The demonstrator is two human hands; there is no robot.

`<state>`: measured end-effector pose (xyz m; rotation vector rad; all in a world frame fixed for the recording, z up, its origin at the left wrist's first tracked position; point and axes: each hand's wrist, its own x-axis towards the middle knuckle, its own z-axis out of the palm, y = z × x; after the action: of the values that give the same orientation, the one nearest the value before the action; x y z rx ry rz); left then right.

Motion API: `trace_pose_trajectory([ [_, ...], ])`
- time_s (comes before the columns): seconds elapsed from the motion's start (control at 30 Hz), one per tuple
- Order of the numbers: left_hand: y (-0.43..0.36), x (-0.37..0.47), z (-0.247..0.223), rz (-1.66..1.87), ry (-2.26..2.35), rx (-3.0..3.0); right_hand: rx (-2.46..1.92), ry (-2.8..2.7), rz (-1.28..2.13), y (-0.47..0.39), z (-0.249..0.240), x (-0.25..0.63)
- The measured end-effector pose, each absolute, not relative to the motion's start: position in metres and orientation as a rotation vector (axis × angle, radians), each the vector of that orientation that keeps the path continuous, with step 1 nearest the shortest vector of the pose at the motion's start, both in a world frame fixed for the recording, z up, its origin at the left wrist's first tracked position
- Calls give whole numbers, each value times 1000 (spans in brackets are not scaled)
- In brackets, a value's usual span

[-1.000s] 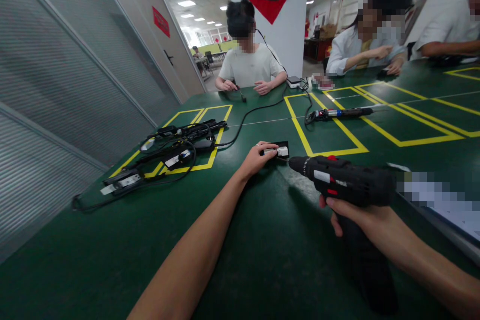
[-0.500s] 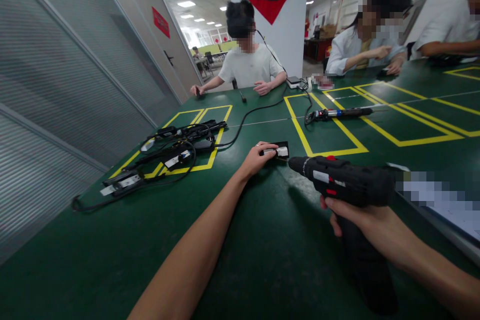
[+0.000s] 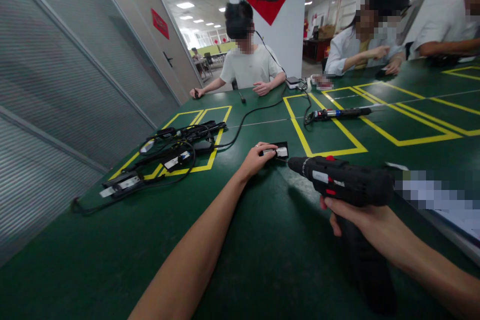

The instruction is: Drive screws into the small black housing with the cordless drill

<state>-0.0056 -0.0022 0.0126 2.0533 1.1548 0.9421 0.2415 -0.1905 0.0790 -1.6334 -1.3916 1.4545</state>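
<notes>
A black cordless drill (image 3: 345, 180) is gripped by its handle in my right hand (image 3: 360, 215), and its chuck points left. From the chuck a thin bit reaches to the near edge of a small black box (image 3: 283, 146) with a white label. Whether the bit touches the box is too small to tell. My left hand (image 3: 258, 160) holds the box against the green table (image 3: 240, 240), fingers over its left part and top.
Black adapters with cables (image 3: 183, 152) lie at the left within yellow tape. A corded screwdriver (image 3: 341, 113) lies beyond the drill. At the right edge is a tray with papers (image 3: 442, 205). Across the table sit a person in a white shirt (image 3: 251, 67) and other people.
</notes>
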Motion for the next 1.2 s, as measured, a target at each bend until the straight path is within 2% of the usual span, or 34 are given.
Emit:
trace_pose_trajectory([
  [1.2, -4, -5, 14, 937, 1160, 2066, -1592, -1378, 1450, -188, 81, 239],
])
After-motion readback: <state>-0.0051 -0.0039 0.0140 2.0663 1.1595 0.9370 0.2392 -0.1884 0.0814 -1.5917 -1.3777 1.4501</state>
